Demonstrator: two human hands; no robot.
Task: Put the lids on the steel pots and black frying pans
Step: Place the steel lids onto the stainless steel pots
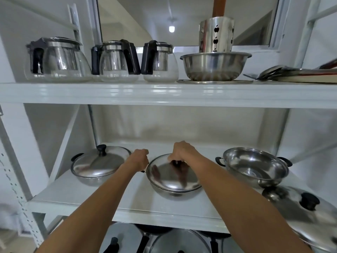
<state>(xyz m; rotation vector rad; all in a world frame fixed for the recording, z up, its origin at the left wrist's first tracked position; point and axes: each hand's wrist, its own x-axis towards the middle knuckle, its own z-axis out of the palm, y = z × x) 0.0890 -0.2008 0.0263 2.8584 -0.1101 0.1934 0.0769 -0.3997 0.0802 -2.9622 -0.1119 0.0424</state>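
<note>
Three steel pots stand on the middle shelf [76, 194]. The left pot [91, 179] wears its lid [99, 162] with a black knob. On the middle pot [173, 194] lies a steel lid [171, 178]; my right hand [180, 151] grips its knob from above. My left hand [139, 158] holds the middle pot's left side handle. The right pot [253, 166] is uncovered. A loose steel lid [299, 214] with a black knob lies at the shelf's right front edge.
The upper shelf carries three glass teapots [116, 61], a steel bowl [215, 65] with a utensil holder [217, 34], and trays at the right. Below, black frying pans [155, 230] and more lids [178, 241] show partly.
</note>
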